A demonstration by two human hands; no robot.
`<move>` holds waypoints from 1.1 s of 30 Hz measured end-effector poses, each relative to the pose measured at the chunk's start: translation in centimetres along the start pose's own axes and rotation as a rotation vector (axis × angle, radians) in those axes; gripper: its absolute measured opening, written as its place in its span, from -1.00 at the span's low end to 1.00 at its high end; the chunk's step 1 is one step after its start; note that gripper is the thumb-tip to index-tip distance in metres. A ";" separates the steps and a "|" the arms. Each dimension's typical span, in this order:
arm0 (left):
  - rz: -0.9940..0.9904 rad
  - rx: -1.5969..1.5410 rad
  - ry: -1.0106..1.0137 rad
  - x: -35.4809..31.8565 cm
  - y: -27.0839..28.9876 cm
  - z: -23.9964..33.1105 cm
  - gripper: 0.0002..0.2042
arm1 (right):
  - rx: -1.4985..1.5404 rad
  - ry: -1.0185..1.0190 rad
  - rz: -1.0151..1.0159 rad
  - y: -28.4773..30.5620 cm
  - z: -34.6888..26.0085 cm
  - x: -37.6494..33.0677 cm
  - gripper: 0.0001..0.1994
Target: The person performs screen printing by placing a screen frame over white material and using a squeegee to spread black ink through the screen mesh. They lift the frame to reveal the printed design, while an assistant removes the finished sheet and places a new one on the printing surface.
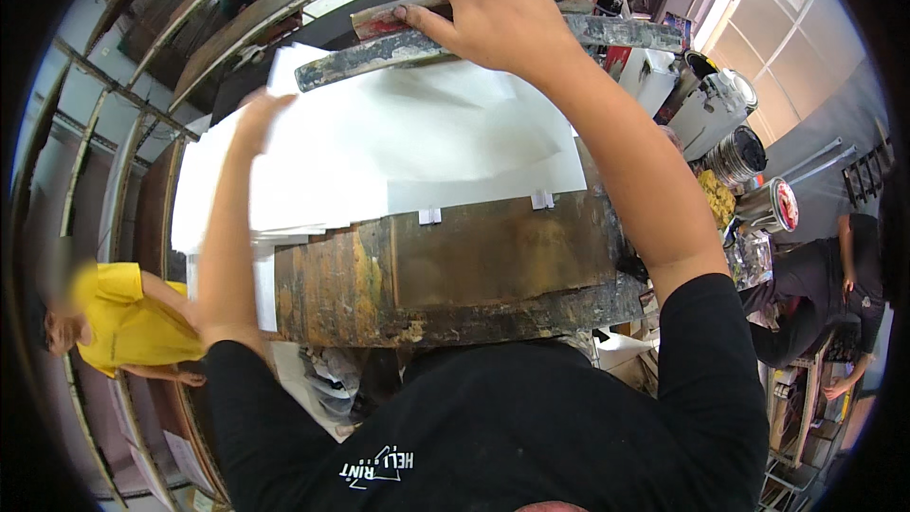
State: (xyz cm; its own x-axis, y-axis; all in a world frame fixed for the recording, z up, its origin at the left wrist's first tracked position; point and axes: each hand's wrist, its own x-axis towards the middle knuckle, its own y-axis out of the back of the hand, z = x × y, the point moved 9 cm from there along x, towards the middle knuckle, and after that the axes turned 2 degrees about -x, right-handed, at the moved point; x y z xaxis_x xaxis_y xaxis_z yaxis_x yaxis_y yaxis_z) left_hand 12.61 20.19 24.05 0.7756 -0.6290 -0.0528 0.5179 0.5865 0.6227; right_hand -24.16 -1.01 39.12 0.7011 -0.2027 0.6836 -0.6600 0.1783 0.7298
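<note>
My right hand (507,14) is closed over a red-stained wooden bar (374,21) at the far side of the table, its thumb pointing left along it. Just nearer me runs a long, dark, paint-crusted bar (365,59); whether the two are joined I cannot tell. Over to the left, my left hand (261,118) is smeared by motion above white sheets (223,180), and its fingers are unclear. Another white sheet (474,147) spans the middle. Its near edge lies by two small pale tabs (429,216) on a brown-stained board (502,261).
Slatted racks (118,147) line the left, where a person in a yellow shirt (133,318) stands. Paint cans (737,154) and tins crowd the right, with a person in dark clothes (815,284) beyond. The worn table edge (455,322) is close to my body.
</note>
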 end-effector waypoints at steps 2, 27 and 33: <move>-0.087 -0.143 0.098 1.9 -10.3 -4.5 -0.36 | -0.015 -0.023 -0.008 0.3 0.5 -0.1 -0.38; 0.321 0.577 -0.442 -4.0 -21.3 0.7 -0.31 | 0.011 -0.076 -0.127 0.0 0.7 -0.1 -0.44; -0.260 0.501 -0.802 -18.7 -37.9 6.1 -0.07 | 0.014 -0.060 -0.136 0.0 0.3 -0.1 -0.43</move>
State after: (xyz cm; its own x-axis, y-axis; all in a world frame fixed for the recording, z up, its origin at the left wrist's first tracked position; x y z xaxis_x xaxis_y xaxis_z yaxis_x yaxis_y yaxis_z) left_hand -23.72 6.62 6.17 0.0880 -0.9768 0.1950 0.2810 0.2121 0.9360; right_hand -24.28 -1.32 39.05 0.7670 -0.2816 0.5766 -0.5644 0.1315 0.8149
